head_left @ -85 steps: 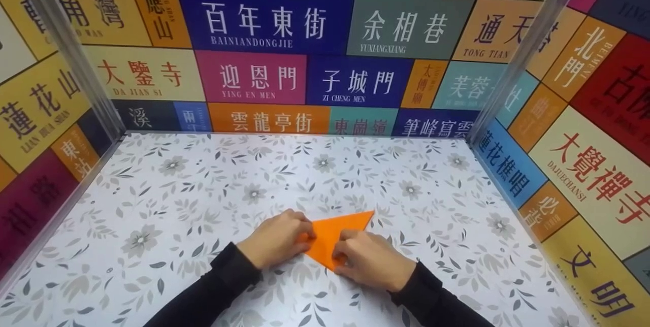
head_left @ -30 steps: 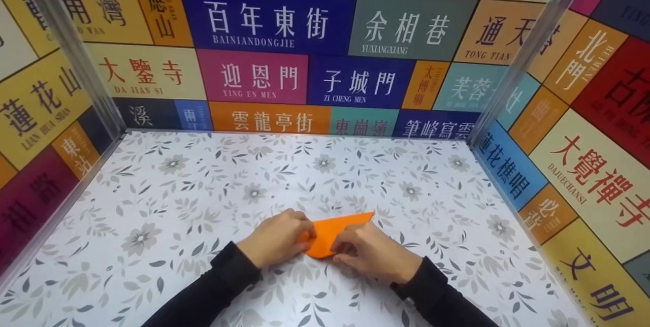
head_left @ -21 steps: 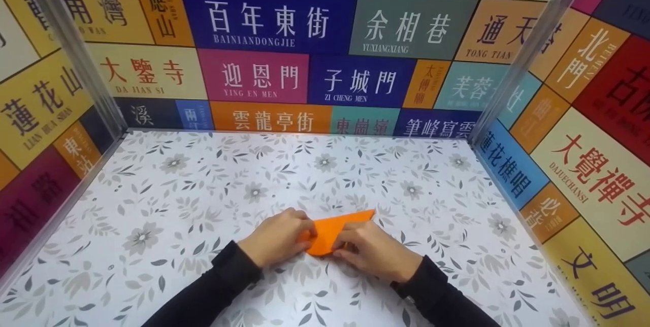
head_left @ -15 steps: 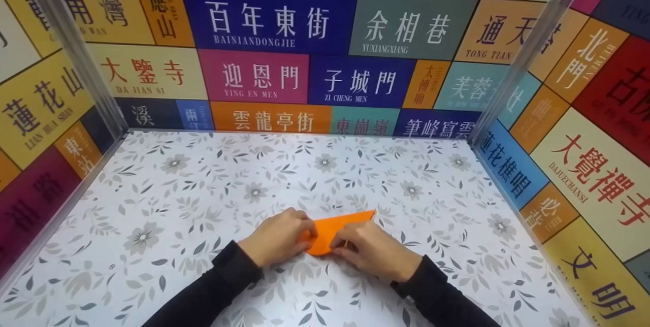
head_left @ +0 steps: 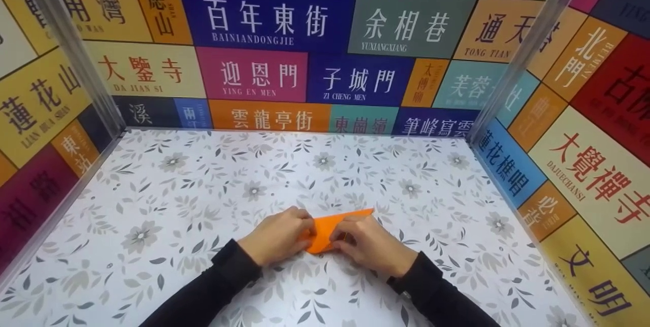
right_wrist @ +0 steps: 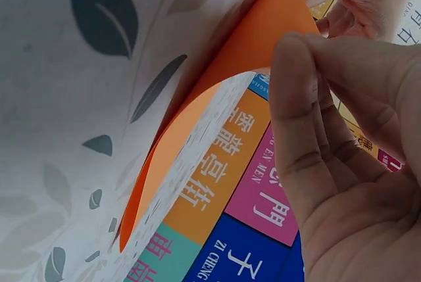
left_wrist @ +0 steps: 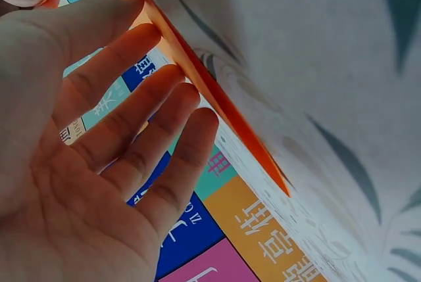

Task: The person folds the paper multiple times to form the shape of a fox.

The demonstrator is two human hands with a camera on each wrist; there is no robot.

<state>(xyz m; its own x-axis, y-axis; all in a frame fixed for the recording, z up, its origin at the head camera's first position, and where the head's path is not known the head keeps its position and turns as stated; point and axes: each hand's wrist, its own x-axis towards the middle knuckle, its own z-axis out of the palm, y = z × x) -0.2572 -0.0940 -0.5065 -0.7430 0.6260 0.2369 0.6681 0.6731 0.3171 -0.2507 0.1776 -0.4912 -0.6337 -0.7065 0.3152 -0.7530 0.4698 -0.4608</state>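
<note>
A piece of orange paper [head_left: 322, 233], folded over on itself, lies on the patterned table between both hands. The left hand [head_left: 283, 234] is at its left end; in the left wrist view the fingertips [left_wrist: 174, 71] rest along the orange paper [left_wrist: 209, 85], the fingers only slightly bent. At the right side, the right hand [head_left: 375, 246] pinches the turned-up part between thumb and index finger. The right wrist view shows the orange paper [right_wrist: 253, 39] bowing up in a curve from the table, its layers parted toward the far pointed end.
A white tabletop [head_left: 244, 164] printed with grey flowers and leaves spreads around the hands. Upright panels with coloured name blocks close it in at the back [head_left: 269, 17], the left [head_left: 43, 103] and the right [head_left: 589, 154]. Black sleeves cover both forearms.
The paper's lower corner, pointing toward the person in the earliest frame, has been folded up and away. The right hand has moved slightly up with it; the left hand has stayed in place.
</note>
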